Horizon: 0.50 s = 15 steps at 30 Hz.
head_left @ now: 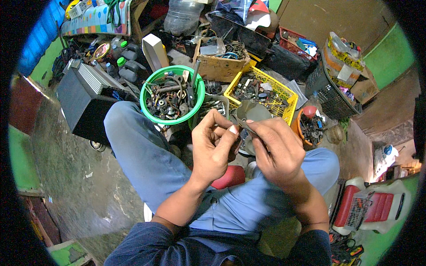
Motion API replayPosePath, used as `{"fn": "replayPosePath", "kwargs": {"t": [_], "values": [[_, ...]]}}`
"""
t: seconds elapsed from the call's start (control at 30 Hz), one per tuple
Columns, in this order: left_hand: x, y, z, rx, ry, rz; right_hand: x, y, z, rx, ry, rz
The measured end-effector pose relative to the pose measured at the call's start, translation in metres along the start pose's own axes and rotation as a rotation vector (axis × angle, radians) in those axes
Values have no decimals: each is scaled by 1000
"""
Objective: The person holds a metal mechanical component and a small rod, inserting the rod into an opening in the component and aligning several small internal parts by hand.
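Both hands are raised in front of me, above the gap between my knees. A thin, curved, grey-olive piece (253, 110) with a rounded outline sits between them; its exact kind is unclear. My left hand (214, 144) is closed in a pinch at the piece's near left edge, thumb against the bent fingers. My right hand (278, 148) pinches the near edge of the same piece from the right, thumb and fingertips together. The fingertips of the two hands almost meet. Whatever small part lies between them is too hidden to make out.
A green basin (148, 113) full of metal parts stands ahead to the left. Beyond my hands is a yellow crate (290, 99) of small parts, with an orange bucket (306, 141) to its right. A black box (82, 104) stands left of my knee; a cardboard box (217, 66) lies farther back.
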<state>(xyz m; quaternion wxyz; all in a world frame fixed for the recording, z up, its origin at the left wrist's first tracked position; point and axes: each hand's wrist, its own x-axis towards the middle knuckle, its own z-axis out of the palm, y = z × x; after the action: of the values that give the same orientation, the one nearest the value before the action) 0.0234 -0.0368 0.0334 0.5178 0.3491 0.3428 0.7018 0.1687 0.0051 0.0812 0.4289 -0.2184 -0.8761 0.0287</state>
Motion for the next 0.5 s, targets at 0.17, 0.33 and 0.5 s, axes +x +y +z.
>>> {"fn": "replayPosePath", "kwargs": {"t": [0.17,0.33,0.5], "values": [[-1,3,0,71,46,43,-3,0,0,-17,-14,-15],[-3,1,5,41,17,-4,-1,2,1,-67,12,-50],[-5,-9,7,78,5,93,-1,1,4,-92,31,-69]]}}
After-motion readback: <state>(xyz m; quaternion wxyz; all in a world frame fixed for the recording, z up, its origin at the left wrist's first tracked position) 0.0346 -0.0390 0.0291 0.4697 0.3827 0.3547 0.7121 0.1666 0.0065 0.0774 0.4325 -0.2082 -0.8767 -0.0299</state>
